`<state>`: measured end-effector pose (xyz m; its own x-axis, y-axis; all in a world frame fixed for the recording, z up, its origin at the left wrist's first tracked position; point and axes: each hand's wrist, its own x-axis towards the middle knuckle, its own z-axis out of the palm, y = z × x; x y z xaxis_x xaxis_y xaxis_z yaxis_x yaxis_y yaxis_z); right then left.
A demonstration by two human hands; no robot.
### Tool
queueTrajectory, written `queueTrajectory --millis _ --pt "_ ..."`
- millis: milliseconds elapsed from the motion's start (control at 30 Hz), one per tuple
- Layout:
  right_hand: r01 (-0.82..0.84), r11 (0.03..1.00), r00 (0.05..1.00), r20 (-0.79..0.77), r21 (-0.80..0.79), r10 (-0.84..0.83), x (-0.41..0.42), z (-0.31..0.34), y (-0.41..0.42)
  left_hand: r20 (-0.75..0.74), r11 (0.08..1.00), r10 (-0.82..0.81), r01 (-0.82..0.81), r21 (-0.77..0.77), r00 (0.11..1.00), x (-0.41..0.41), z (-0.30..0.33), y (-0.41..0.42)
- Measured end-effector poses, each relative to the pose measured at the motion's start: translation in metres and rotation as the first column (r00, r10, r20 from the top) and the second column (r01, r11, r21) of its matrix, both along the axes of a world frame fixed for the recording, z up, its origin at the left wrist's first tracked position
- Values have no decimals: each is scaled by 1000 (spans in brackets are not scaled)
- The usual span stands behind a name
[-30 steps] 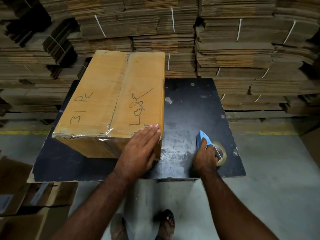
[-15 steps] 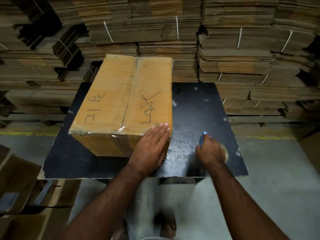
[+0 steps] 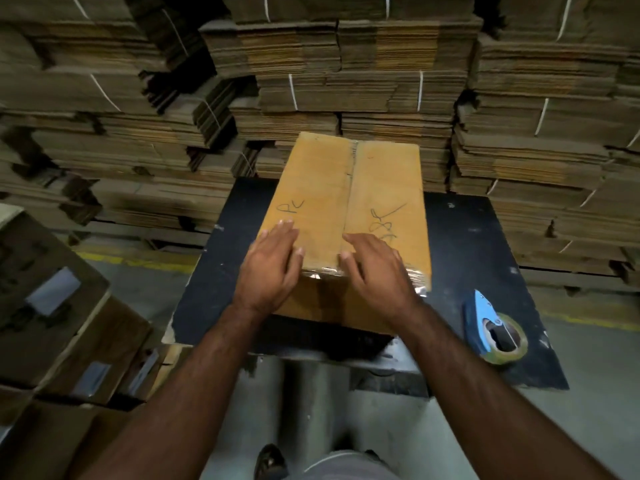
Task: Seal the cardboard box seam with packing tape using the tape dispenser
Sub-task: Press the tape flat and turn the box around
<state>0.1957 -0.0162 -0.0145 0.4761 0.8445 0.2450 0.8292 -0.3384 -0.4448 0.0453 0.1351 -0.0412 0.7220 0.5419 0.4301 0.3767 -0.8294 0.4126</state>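
Observation:
A closed cardboard box (image 3: 349, 188) with pen writing on its top stands on a black table (image 3: 464, 244). Its centre seam runs away from me, and shiny clear tape wraps its near top edge. My left hand (image 3: 273, 268) lies flat on the near left part of the top, fingers straight. My right hand (image 3: 374, 271) rests on the near edge, right of the seam, fingers spread. The blue tape dispenser (image 3: 491, 327) with its roll of clear tape lies on the table to the right, apart from both hands.
Tied bundles of flat cardboard (image 3: 346, 84) are stacked high behind and beside the table. Brown boxes (image 3: 69, 323) with labels sit on the floor at the left. My feet show below, near the table's front edge (image 3: 277, 348).
My right hand let go of the tape dispenser, left it on the table and moved onto the box. My left hand shifted from the box's right corner to the left flap.

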Motion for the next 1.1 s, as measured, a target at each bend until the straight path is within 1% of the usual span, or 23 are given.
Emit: queueTrajectory --millis 100,133,167,200,233,267,300,333,367,433,633,767,800,867,967,1033,1100 --pt "-79 997 996 41 -26 80 -24 -2 38 118 973 210 -195 -125 971 -28 -3 27" --pt "-101 994 993 51 -36 103 -32 -2 51 149 939 309 -277 -205 939 -34 -9 35" --pt "-126 991 990 60 -50 129 -39 -3 63 143 881 414 -356 -312 899 -40 -13 42" --pt "-151 986 985 71 -66 155 -46 -3 75 77 782 504 -418 -462 860 -44 -16 50" --pt "-169 982 981 83 -78 175 -52 -3 86 -38 624 547 -438 -647 836 -46 -16 57" --pt "-182 979 978 92 -88 189 -58 -4 96 -167 415 530 -425 -804 832 -47 -15 61" --pt "-189 977 976 94 -97 198 -63 -5 105 -260 195 463 -384 -903 847 -48 -14 62" --pt "-193 975 975 91 -108 203 -68 -6 112 -297 31 386 -334 -942 873 -51 -12 61" --pt "-194 974 974 92 -119 205 -72 -8 118 -288 -64 334 -283 -957 898 -53 -10 60" --pt "-189 971 974 96 -146 204 -78 -14 125 -238 -152 296 -201 -968 925 -55 -7 58" --pt "-150 973 981 98 -178 169 -82 -27 126 -122 -233 374 -35 -972 919 -62 -10 59" --pt "-153 974 982 82 -170 169 -82 -25 125 -90 -316 365 33 -948 927 -60 -14 55" --pt "-158 972 981 88 -174 175 -83 -24 124 -75 -323 380 57 -945 922 -58 -16 54" --pt "-163 969 978 97 -187 184 -82 -24 124 -42 -305 441 106 -947 896 -55 -18 52" --pt "-164 963 975 111 -212 191 -80 -26 124 -1 -240 507 140 -961 862 -54 -29 54" --pt "-170 962 971 128 -215 200 -80 -25 125 0 -199 484 110 -974 875 -54 -34 56" --pt "-170 958 969 135 -231 205 -77 -25 125 -4 -181 457 89 -979 890 -55 -39 54"
